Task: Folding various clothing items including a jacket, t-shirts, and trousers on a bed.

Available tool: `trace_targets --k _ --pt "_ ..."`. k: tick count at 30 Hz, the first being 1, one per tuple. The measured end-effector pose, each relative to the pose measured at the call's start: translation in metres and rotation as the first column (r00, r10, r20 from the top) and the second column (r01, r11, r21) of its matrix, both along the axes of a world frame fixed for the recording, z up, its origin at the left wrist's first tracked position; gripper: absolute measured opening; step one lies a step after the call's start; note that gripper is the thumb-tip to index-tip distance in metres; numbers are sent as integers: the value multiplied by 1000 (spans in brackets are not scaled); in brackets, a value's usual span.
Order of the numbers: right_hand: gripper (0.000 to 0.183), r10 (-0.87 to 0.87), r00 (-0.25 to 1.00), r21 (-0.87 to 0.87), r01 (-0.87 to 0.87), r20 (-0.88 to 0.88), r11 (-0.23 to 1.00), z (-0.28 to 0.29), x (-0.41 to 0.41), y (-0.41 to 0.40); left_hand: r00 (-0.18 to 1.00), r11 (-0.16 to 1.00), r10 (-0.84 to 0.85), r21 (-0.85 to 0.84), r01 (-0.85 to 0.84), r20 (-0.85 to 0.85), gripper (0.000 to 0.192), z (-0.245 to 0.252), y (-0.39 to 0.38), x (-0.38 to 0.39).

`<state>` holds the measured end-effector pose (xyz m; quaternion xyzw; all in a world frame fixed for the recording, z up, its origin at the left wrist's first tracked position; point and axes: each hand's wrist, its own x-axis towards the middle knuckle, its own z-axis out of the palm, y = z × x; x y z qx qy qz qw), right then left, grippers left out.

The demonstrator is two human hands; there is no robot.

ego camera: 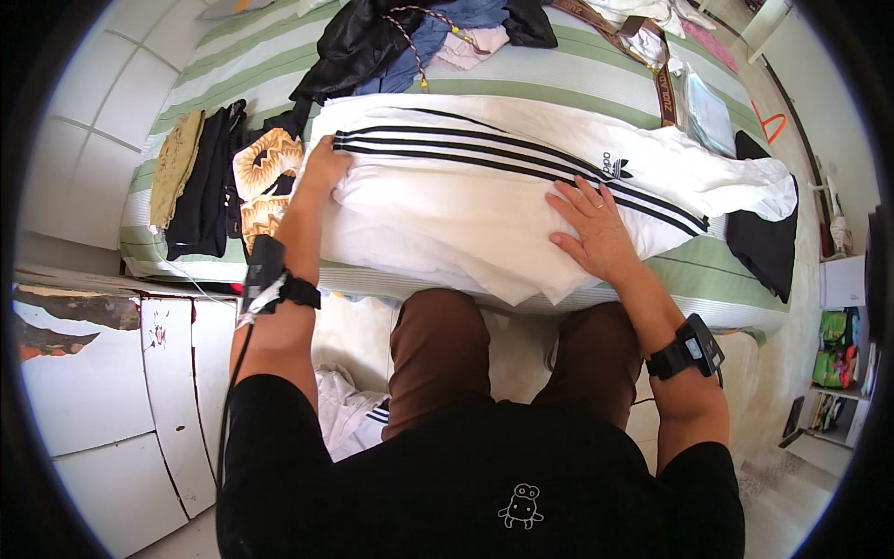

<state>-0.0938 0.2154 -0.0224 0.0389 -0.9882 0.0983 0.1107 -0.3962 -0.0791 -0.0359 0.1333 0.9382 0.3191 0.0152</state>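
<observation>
A white track top [447, 216] lies spread across the bed in front of me, with black stripes running lengthwise and a small black logo near its right part. At the left end of the stripes, my left hand [327, 168] grips the fabric between thumb and fingers; the fingertips are partly hidden. My right hand [592, 227] rests palm down on the top, fingers apart, just below the stripes. Bunched white cloth [754, 185] forms the far right end and overlaps a black folded garment [765, 244].
Folded black clothes [199, 182], a yellowish garment [174, 171] and a tan patterned cloth [265, 164] line the bed's left side. Dark and blue clothes [419, 42] are heaped behind. A brown strap [663, 84] and a clear plastic packet [705, 115] lie at the back right.
</observation>
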Motion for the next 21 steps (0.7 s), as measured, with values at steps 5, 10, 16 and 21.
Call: trace_targets --k 5,10,16,21 --pt "44 -38 999 -10 38 -12 999 2 9 7 776 963 -46 -233 -132 -630 54 13 36 25" --pt "39 -160 984 85 167 -82 982 -1 16 14 701 860 -462 -81 504 -543 48 25 57 67" --pt "38 -332 935 112 345 -122 932 -12 50 51 729 762 -605 -496 415 -320 60 -20 61 57" --pt "40 -453 876 71 469 -169 880 -20 77 73 719 757 -623 -471 453 -310 60 -15 63 58"
